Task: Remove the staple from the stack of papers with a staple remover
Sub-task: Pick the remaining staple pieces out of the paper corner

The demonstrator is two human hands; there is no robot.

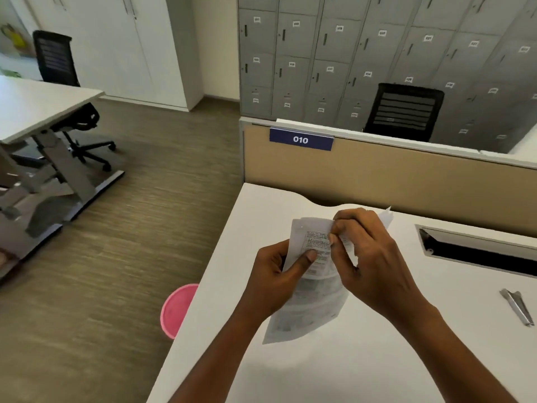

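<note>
White laminate is covering the bench point(363, 359) you are working at, with a beige partition point(406, 181) running along its far edge. You are holding the stack of papers point(313, 303) over the bench's middle, its lower end hanging close to the surface. Your left hand point(276, 283) is gripping the stack's left edge, thumb lying across the print. Your right hand point(377, 266) is pinching the upper sheets beside it. The metal staple remover point(517, 306) is lying on the bench, well off to the right, apart from both hands.
</note>
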